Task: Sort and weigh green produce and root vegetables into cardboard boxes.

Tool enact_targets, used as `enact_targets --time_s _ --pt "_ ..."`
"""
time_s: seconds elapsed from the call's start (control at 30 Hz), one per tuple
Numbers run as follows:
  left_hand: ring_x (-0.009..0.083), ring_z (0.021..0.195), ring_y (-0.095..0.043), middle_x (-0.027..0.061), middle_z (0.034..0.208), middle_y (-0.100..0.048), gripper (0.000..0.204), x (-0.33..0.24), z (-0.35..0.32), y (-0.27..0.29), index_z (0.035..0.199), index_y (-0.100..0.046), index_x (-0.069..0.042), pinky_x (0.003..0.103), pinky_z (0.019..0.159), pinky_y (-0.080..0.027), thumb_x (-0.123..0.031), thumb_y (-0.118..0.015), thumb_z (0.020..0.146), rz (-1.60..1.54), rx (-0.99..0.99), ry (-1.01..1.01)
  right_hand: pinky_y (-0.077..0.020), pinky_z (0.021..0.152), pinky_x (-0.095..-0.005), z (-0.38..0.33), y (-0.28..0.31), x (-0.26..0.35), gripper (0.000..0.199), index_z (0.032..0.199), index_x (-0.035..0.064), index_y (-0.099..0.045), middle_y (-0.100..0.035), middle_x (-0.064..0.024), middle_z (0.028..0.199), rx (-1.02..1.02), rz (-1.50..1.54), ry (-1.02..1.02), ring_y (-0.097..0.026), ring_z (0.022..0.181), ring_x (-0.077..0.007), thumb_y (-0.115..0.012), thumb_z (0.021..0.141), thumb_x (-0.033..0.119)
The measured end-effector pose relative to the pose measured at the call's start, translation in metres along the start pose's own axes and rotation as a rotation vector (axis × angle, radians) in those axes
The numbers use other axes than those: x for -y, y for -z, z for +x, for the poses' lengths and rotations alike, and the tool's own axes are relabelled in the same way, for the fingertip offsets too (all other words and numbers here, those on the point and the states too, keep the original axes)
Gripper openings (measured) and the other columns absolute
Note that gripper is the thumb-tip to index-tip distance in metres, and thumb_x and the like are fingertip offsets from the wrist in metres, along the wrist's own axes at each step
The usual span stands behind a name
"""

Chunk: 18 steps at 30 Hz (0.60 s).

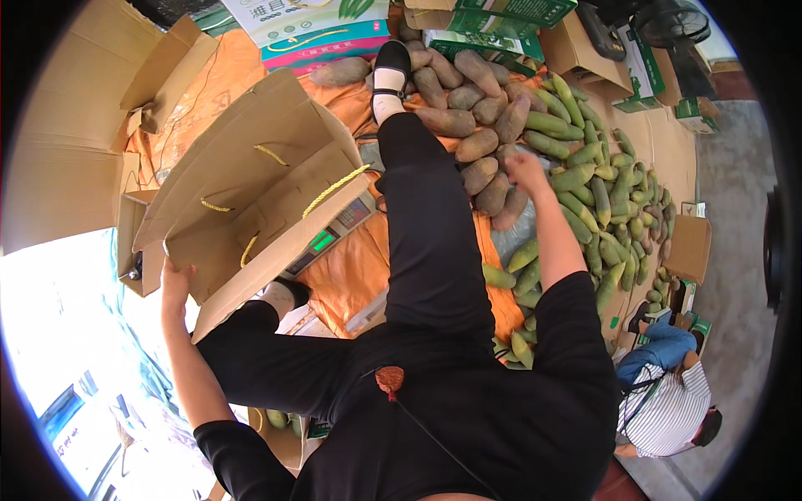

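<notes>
A large brown cardboard box [242,142] with yellow rope handles stands open in front of me on the left. My left hand [175,282] grips its near left edge. Partly covered by the box is a scale [347,221] with a lit green display. My right hand [526,171] is over the pile on the right, with its fingers curled. What they hold, if anything, is hidden. Beside that hand lie dusky brown-purple root vegetables [479,146] and long green radishes [572,178]. Below the hand is a clear plastic bag [515,240].
An orange sheet [334,280] covers the floor under the scale. Printed cartons [322,42] stand at the far side, and a black fan [672,25] at the far right. Another person in a striped shirt [668,409] is at the lower right. My shoe [393,58] is beside the roots.
</notes>
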<state>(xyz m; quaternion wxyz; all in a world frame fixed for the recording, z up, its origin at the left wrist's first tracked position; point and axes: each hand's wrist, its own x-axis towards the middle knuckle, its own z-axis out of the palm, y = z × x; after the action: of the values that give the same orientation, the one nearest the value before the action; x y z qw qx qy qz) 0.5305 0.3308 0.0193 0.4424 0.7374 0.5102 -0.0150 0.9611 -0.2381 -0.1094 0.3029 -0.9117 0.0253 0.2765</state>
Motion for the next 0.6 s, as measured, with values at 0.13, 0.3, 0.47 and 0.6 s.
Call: enact_targets --time_s 0.13,0.3,0.47,0.6 --pt "0.0199 0.097 -0.056 0.0105 0.11 -0.059 0.048 0.009 0.003 0.004 0.126 -0.046 -0.003 0.031 0.087 -0.042 0.004 -0.049 0.078 0.073 -0.041 0.015 -0.0472 0.047 -0.0336 -0.022 -0.034 -0.075 0.024 0.09 0.0056 -0.062 -0.063 -0.0064 0.073 0.027 -0.094 -0.262 -0.062 0.063 -0.0181 -0.06 0.081 0.028" --pt "0.0214 0.101 -0.056 0.0117 0.113 -0.058 0.051 0.011 0.01 -0.001 0.127 -0.044 -0.003 0.032 0.088 -0.042 0.004 -0.051 0.077 0.077 -0.045 0.007 -0.0469 0.087 -0.0402 -0.09 -0.085 -0.157 0.035 0.103 0.0109 -0.061 -0.061 -0.0143 0.105 0.294 -0.666 0.047 -0.057 0.104 -0.0252 -0.065 0.075 0.032" --pt "0.021 0.101 -0.056 0.0122 0.112 -0.06 0.047 -0.001 -0.005 0.0 0.125 -0.045 -0.002 0.033 0.088 -0.043 0.004 -0.053 0.078 0.107 -0.108 0.036 -0.0431 0.089 -0.047 -0.151 -0.14 -0.151 0.034 0.11 0.015 -0.054 -0.055 -0.0086 0.116 0.36 -0.946 0.021 -0.049 0.115 -0.027 -0.061 0.079 0.028" --pt "0.0214 0.096 -0.057 0.0134 0.104 -0.061 0.044 0.01 0.001 -0.001 0.118 -0.048 -0.001 0.033 0.084 -0.044 0.005 -0.054 0.075 0.128 -0.136 -0.079 -0.0424 0.086 -0.0452 -0.152 -0.154 -0.153 0.027 0.114 0.0183 -0.053 -0.055 -0.0054 0.117 0.369 -1.046 -0.046 -0.051 0.113 -0.0224 -0.052 0.087 0.021"
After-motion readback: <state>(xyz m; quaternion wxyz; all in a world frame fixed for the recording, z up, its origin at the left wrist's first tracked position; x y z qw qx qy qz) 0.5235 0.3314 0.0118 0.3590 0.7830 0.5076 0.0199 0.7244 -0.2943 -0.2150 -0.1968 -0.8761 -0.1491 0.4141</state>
